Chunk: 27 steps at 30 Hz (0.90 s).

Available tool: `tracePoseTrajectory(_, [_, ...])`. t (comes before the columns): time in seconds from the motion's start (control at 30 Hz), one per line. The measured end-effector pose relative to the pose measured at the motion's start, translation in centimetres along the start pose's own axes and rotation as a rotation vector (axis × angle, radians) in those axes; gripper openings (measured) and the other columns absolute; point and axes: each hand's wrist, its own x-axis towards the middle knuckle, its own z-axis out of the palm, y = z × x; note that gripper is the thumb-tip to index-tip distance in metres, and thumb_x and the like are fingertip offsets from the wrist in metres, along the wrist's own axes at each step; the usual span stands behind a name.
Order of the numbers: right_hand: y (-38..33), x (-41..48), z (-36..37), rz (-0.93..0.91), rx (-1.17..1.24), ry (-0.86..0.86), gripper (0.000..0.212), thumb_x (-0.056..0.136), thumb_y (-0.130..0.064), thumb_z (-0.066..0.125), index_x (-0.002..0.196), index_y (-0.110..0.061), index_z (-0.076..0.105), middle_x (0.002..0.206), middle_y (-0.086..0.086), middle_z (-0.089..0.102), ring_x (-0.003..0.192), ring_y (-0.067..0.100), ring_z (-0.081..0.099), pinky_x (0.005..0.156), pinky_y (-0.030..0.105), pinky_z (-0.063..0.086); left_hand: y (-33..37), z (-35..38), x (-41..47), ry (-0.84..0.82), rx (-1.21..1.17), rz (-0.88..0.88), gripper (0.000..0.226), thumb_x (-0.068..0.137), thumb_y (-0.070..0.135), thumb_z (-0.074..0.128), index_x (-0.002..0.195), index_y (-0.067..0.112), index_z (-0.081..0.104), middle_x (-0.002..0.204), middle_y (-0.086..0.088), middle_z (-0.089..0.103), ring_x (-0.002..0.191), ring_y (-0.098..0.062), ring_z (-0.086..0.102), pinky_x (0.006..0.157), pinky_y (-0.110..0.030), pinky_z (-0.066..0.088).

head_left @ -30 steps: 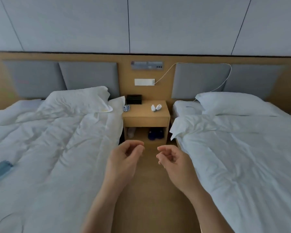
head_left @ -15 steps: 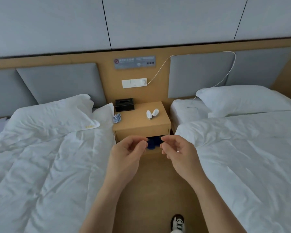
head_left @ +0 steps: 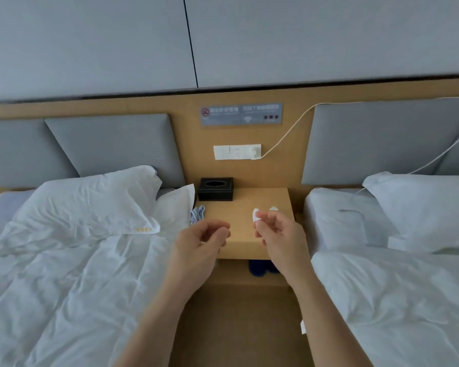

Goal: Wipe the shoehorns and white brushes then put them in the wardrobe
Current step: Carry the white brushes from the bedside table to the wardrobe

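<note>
Two small white brushes (head_left: 256, 215) lie side by side on the right part of the wooden nightstand (head_left: 245, 201). My right hand (head_left: 278, 231) hovers just in front of them with loosely curled fingers; its fingertips overlap the nearer brush, and I cannot tell whether they touch. Over the nightstand's front left edge, my left hand (head_left: 199, 241) is loosely curled and holds nothing. A blue-striped cloth (head_left: 198, 213) lies at the nightstand's left edge. No shoehorn or wardrobe is in view.
A black tissue box (head_left: 215, 188) stands at the back of the nightstand. Blue slippers (head_left: 257, 268) sit in the shelf below. White beds (head_left: 64, 274) flank the narrow wooden aisle on both sides. A white cable (head_left: 289, 133) runs from the wall socket to the right bed.
I have moved forward down the aisle to the nightstand. Both hands have risen and reached over its top, the right one arriving at the white brushes.
</note>
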Motion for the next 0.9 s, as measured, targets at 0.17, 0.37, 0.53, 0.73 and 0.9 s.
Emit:
tracePoseTrajectory(0.17, [4.4,5.5,-1.5,0.153,-0.009,0.024,0.02,0.091,-0.023,0.057,0.11,-0.021,0.062,0.096,-0.003,0.067,0.088,0.01,0.063,0.082,0.026,0.055,-1.7,5.1,6.8,-0.103,0.004,-0.051,0.014,0.091,0.02,0.056,0.09,0.03,0.064,0.084,0.008,0.068,0.08,-0.008,0.064,0.074,-0.023,0.054])
tracePoseTrajectory(0.37, [7.3,14.9,-2.0,0.247,-0.071,0.061,0.012,0.09,-0.022,0.057,0.1,-0.029,0.061,0.09,-0.012,0.065,0.084,0.007,0.063,0.075,0.022,0.052,-4.7,9.5,18.0,-0.171,-0.052,-0.12,0.016,0.091,0.021,0.056,0.086,0.035,0.063,0.081,0.01,0.069,0.075,-0.002,0.064,0.066,-0.018,0.052])
tracePoseTrajectory(0.53, [10.1,25.8,0.6,0.31,-0.092,0.061,0.013,0.09,-0.023,0.058,0.095,-0.035,0.058,0.096,-0.01,0.065,0.089,0.007,0.063,0.08,0.027,0.055,-8.2,12.2,29.5,-0.227,-0.061,-0.194,0.014,0.093,0.019,0.054,0.092,0.027,0.065,0.084,0.009,0.068,0.077,-0.003,0.063,0.063,-0.015,0.047])
tracePoseTrajectory(0.73, [13.9,35.6,4.0,0.575,0.07,0.112,0.014,0.092,-0.015,0.055,0.1,-0.025,0.061,0.098,0.001,0.068,0.083,0.011,0.066,0.065,0.02,0.052,-13.5,14.8,40.5,-0.325,-0.082,-0.426,0.016,0.093,0.015,0.051,0.093,0.021,0.065,0.085,0.003,0.068,0.079,-0.01,0.063,0.063,-0.018,0.049])
tracePoseTrajectory(0.9, [19.2,39.5,5.3,0.876,0.265,0.282,0.016,0.089,-0.007,0.058,0.103,-0.016,0.062,0.094,0.007,0.068,0.078,0.016,0.065,0.066,0.028,0.052,-19.0,18.2,45.4,-0.422,-0.101,-0.66,0.014,0.093,0.012,0.051,0.092,0.017,0.064,0.089,-0.001,0.068,0.075,-0.012,0.062,0.066,-0.024,0.052])
